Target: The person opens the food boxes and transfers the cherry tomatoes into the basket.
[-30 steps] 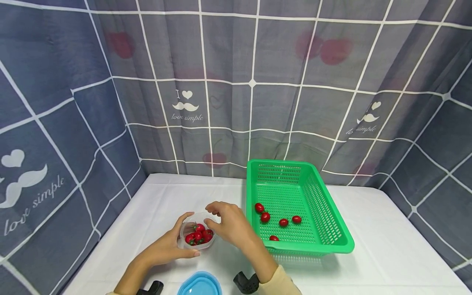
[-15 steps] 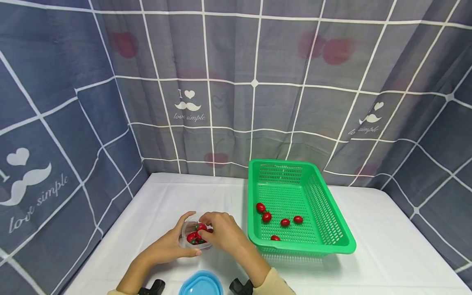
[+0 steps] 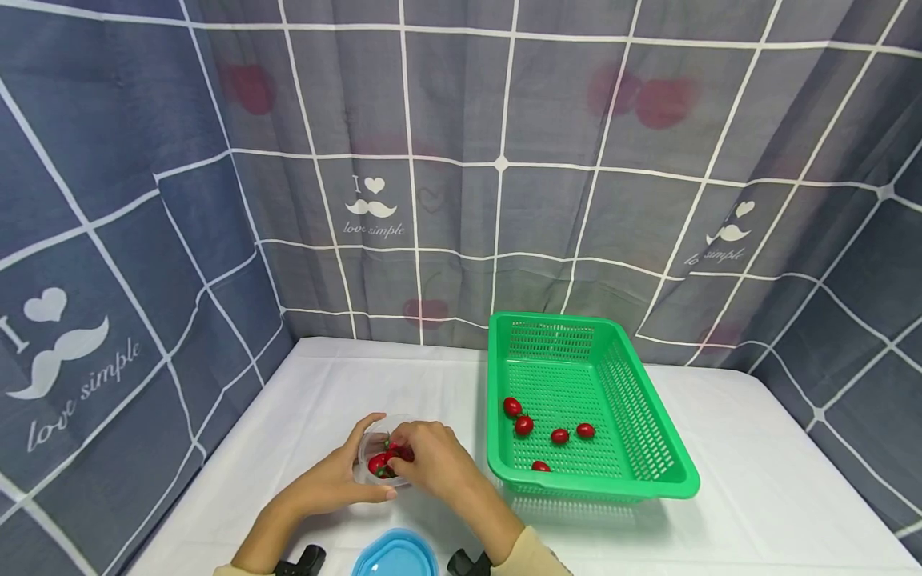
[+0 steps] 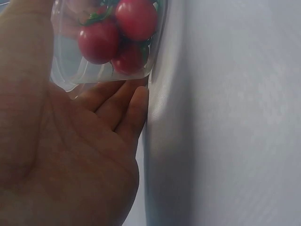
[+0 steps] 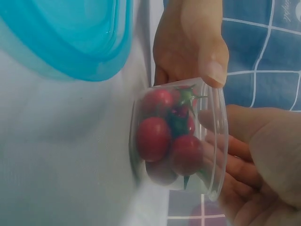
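Curving round a clear plastic container (image 3: 365, 458), the left hand (image 3: 327, 482) steadies it from the left, thumb along the near side and fingers along the far side. The right hand (image 3: 434, 460) enters from the opposite side, its bent fingers and thumb inside the container's mouth, above and among the red cherry tomatoes (image 3: 378, 464). Whether the right fingertips pinch one of these fruits cannot be told; in the right wrist view some of the fingers show through the transparent wall. The container thus lies directly between the two hands, left of the middle of the white-covered tabletop (image 3: 727, 448), mouth upward, with several tomatoes, green calyces attached, clustered in it.

To the right of the right hand, and apart from it, stands a green perforated basket (image 3: 601, 485), its far end towards the tabletop's far edge. Five more tomatoes (image 3: 523, 426) rest on its floor, all in the half nearer the onlooker: two close together by the left wall, two side by side further right, one partly hidden by the near rim. A blue lid (image 3: 395, 558) lies on the near part of the tabletop, between the forearms, partly cut off from view.
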`<state>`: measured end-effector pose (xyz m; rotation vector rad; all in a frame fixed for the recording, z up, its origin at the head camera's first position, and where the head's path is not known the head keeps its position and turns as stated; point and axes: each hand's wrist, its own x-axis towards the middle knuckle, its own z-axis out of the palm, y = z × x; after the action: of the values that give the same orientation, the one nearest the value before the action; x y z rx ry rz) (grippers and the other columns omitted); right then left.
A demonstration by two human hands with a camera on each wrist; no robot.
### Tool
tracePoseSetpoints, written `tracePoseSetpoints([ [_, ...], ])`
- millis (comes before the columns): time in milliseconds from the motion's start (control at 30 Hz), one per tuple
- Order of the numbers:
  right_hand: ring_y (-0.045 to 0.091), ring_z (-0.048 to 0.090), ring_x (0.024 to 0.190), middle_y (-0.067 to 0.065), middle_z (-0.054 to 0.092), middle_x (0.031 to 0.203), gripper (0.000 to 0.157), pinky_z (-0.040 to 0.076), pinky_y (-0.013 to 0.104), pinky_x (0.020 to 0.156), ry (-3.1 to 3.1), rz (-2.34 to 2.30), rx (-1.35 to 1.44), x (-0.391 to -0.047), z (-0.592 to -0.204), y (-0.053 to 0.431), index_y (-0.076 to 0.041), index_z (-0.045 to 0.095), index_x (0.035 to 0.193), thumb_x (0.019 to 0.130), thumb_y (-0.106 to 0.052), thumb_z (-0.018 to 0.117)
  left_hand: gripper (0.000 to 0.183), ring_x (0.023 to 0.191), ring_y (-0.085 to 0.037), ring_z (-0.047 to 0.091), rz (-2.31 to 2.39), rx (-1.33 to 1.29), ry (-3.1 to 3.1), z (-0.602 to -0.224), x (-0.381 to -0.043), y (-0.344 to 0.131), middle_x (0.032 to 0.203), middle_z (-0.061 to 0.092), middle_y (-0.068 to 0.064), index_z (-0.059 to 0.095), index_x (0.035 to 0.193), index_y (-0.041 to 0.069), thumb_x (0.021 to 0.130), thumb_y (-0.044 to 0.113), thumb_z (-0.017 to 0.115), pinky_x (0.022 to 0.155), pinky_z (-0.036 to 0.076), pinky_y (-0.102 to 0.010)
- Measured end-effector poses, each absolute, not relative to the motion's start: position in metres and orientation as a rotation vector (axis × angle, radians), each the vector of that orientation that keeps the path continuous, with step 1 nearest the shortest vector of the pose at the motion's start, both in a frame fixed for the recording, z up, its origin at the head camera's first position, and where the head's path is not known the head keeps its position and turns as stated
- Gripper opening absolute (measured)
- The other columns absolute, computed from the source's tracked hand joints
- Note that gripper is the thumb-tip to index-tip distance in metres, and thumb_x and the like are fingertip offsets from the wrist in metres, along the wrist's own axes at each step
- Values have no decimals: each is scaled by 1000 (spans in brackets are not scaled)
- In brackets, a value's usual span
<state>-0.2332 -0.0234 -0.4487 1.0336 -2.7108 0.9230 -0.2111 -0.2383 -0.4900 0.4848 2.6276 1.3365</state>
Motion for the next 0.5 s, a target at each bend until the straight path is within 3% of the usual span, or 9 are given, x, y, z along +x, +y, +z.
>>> tracePoseSetpoints([
  [200,4,63,72,-6,76,84,9,49,18,64,-2715,905,1019,-232,-450,-25,-12,78,94,87,-15,82,109,135,-31,51,1345,488,2616,-491,-211,-239,153,51,-10,16,161,26,80,41,88,106,40,-61],
  [500,-2,54,64,-11,72,74,5,44,18,60,-2715,840,1003,-233,-451,-27,-15,79,86,85,-18,83,109,133,-27,52,1346,508,2616,-491,-212,-239,153,51,-8,16,161,27,80,40,88,106,40,-57],
])
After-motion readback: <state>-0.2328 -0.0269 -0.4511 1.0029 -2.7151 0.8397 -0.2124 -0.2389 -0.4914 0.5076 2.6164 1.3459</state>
